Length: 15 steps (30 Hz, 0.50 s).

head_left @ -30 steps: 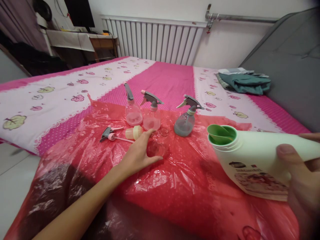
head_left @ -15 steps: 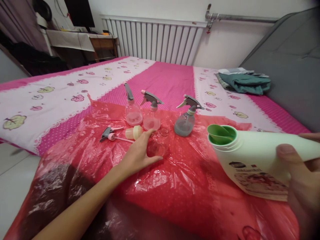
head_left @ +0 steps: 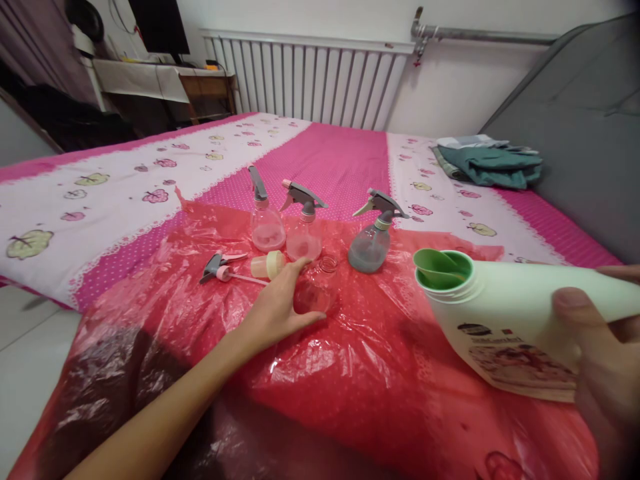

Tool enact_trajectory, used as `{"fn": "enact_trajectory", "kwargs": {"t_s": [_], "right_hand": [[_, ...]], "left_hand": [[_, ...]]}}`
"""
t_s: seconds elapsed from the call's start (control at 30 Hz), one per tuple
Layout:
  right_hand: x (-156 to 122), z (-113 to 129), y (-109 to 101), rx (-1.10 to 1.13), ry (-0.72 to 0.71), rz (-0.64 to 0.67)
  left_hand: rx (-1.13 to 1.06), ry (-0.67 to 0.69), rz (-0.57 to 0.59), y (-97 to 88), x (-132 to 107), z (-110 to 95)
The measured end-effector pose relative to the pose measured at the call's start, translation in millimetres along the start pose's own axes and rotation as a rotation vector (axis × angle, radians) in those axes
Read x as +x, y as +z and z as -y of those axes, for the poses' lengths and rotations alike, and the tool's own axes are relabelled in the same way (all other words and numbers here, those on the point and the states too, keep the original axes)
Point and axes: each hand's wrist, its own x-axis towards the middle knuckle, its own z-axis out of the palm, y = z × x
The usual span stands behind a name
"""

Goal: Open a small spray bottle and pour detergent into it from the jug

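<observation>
My left hand (head_left: 284, 301) is wrapped round the side of a clear, uncapped spray bottle (head_left: 320, 288) standing on the red plastic sheet (head_left: 370, 373). In my right hand (head_left: 597, 360) is a large pale green jug (head_left: 530, 287), tipped on its side with its green spout (head_left: 443, 270) facing left. A gap separates the spout from the bottle, and no stream of liquid shows. Left of my left hand lie a grey-and-pink spray head (head_left: 216, 268) with its tube and a small cream-capped container (head_left: 269, 265).
Behind stand three spray bottles with grey triggers: one at left (head_left: 267, 227), one in the middle (head_left: 304, 237) and one at right (head_left: 370, 247). They hold cloudy liquid. Folded clothes (head_left: 493, 163) lie by the grey headboard (head_left: 575, 100). A white radiator (head_left: 310, 80) lines the wall.
</observation>
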Motion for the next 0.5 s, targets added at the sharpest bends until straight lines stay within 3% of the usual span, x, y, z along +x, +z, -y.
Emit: {"fn": "enact_trajectory", "kwargs": {"t_s": [0.5], "right_hand": [[1.2,0.4,-0.7,-0.007,-0.002,0.015]], "left_hand": [[-0.027,0.001,-0.004,-0.4,0.3,0.3]]}}
